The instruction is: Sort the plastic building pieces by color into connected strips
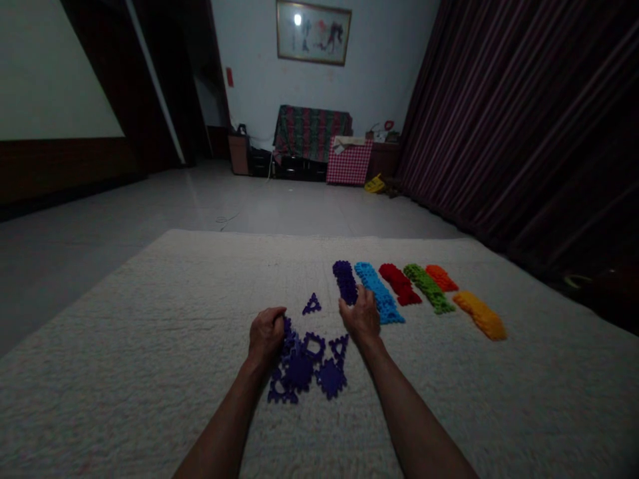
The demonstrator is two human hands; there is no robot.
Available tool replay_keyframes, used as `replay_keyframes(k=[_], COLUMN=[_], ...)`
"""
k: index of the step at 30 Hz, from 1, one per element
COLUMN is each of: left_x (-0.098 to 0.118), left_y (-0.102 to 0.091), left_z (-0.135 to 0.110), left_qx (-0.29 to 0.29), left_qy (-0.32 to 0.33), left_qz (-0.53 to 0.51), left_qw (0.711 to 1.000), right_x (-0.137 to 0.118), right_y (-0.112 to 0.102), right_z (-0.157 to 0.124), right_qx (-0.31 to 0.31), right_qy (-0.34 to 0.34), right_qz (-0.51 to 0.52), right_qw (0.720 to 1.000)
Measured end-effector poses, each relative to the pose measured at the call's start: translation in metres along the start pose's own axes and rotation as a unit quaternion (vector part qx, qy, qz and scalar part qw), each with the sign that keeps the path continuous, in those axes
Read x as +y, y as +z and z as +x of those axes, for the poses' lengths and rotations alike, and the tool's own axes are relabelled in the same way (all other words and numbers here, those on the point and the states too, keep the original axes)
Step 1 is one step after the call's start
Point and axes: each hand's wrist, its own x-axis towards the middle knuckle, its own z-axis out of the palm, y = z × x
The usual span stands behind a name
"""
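Note:
Purple toothed plastic building pieces (299,371), some round, some triangular, lie in a loose heap between my arms. My left hand (266,338) is closed with curled fingers at the heap's upper left, against a cluster of purple pieces (288,336); its fingertips are partly hidden. My right hand (363,315) has thumb and fingers around the near end of a purple row of stacked pieces (343,276). A single purple triangle piece (312,304) lies apart, between the two hands. Close by my right fingers is a light blue row (379,293).
Further right lie a red row (399,284), a green row (428,288), an orange row (441,277) and a yellow row (480,315). All rest on a pale textured mat (164,332). A dark curtain (479,120) hangs at right; low furniture (299,168) stands by the far wall.

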Motion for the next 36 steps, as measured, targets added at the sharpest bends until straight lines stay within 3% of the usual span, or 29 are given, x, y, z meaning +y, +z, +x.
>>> replay_keyframes(k=[6, 12, 15, 18, 23, 28, 36], left_x=[-0.002, -0.001, 0.0, 0.002, 0.005, 0.004, 0.004], left_y=[0.002, 0.0, -0.001, -0.001, -0.003, -0.002, -0.001], left_z=[0.0, 0.002, 0.002, 0.002, 0.002, 0.002, 0.001], left_qx=[0.004, 0.0, -0.003, -0.006, -0.012, -0.016, -0.01], left_qy=[0.001, -0.011, -0.021, -0.018, -0.015, -0.009, -0.006], left_qz=[0.002, -0.008, -0.02, -0.021, -0.001, 0.002, 0.008], left_qw=[1.0, 1.0, 1.0, 1.0, 1.0, 1.0, 1.0], right_x=[0.001, 0.007, 0.0, -0.015, -0.033, -0.03, -0.026], right_y=[-0.003, -0.014, -0.023, -0.033, -0.046, -0.046, -0.035], right_z=[-0.006, -0.026, -0.044, -0.061, -0.078, -0.08, -0.08], right_qx=[0.041, 0.026, -0.012, -0.092, -0.194, -0.207, -0.143], right_qy=[-0.018, -0.028, -0.089, -0.179, -0.272, -0.276, -0.238], right_qz=[0.07, 0.161, 0.203, 0.244, 0.227, 0.216, 0.272], right_qw=[0.997, 0.986, 0.975, 0.949, 0.915, 0.913, 0.921])
